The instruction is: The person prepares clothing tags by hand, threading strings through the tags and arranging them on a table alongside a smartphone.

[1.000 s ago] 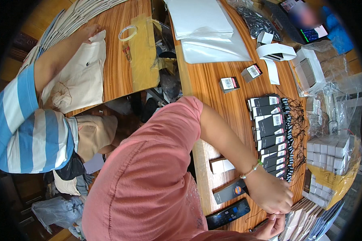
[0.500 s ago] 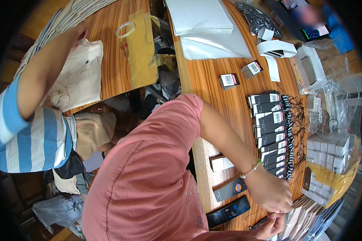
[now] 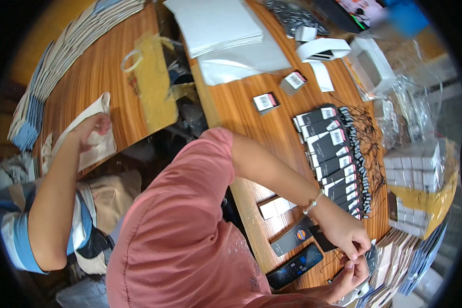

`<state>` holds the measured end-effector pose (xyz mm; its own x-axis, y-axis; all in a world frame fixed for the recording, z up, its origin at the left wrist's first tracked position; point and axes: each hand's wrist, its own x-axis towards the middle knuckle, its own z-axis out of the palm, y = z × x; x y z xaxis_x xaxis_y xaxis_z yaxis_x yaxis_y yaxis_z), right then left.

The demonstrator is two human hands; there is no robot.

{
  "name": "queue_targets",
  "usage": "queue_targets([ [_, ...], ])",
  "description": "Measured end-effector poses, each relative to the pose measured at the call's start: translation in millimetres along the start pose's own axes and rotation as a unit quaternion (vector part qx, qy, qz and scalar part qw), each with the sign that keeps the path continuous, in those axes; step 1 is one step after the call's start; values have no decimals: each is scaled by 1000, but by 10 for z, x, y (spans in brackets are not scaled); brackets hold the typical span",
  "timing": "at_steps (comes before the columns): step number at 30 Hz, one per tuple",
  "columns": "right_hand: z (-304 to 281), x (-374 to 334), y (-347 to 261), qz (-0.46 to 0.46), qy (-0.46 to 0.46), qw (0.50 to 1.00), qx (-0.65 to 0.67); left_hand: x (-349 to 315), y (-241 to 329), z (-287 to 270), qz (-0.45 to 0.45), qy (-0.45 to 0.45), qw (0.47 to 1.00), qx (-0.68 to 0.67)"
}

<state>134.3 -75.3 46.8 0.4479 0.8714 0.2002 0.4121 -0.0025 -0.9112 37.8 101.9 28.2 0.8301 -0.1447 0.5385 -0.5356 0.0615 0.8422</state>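
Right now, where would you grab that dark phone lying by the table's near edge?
Take the dark phone across its two long edges near the middle, coming from above. It lies flat, face up and slanted, its long sides bare; the hands work just right of its upper end, so I'd favour the lower-left half.

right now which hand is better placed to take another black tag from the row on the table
Left, probably. The left hand, with the bracelet, is nearer the row of black tags; the right hand sits behind it at the table edge. Both grips meet on something small.
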Motion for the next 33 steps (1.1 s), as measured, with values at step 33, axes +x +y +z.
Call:
queue_targets([
  [33, -9, 52, -162, 114, -93, 987, 60, -2, 367, -120, 79, -76, 936, 333],
])
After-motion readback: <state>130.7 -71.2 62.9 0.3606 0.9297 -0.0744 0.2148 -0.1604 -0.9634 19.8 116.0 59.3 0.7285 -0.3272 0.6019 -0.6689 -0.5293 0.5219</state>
